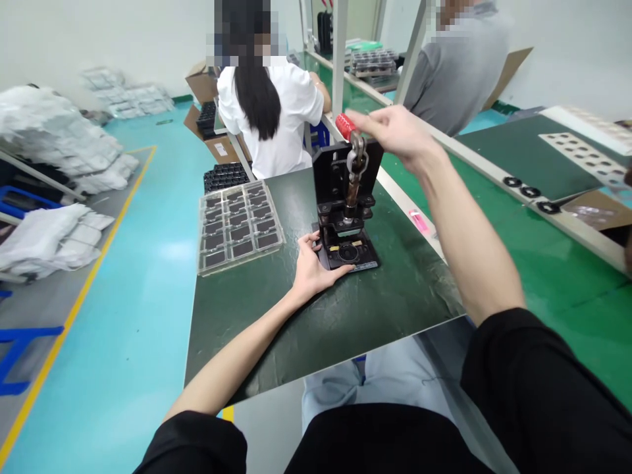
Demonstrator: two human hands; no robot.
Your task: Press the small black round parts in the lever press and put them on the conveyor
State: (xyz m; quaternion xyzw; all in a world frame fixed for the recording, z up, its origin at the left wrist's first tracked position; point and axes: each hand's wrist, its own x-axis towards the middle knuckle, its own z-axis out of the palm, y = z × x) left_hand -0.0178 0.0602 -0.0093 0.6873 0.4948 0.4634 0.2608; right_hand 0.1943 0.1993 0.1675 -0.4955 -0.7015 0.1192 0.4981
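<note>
A black hand press [340,178] with a metal toggle linkage stands upright on the dark green tabletop [257,316]. My left hand [316,266] holds its base at the near left corner, thumb along the front edge and fingers at the left side. Up at the raised red handle [345,126], my right hand [395,131] has its fingers curled against the grip, partly hidden behind it. In the base, below the plunger, lies a dark plate with a round outline [348,252] and two small yellowish pads. No separate part can be made out in either hand.
Left of the press lies a clear tray [240,227] of dark rectangular parts in compartments. A pink item [419,222] rests on the pale rail at right, with several black rings [530,191] farther along. Two people sit beyond the table, one in a white shirt [284,118], another in grey [459,66].
</note>
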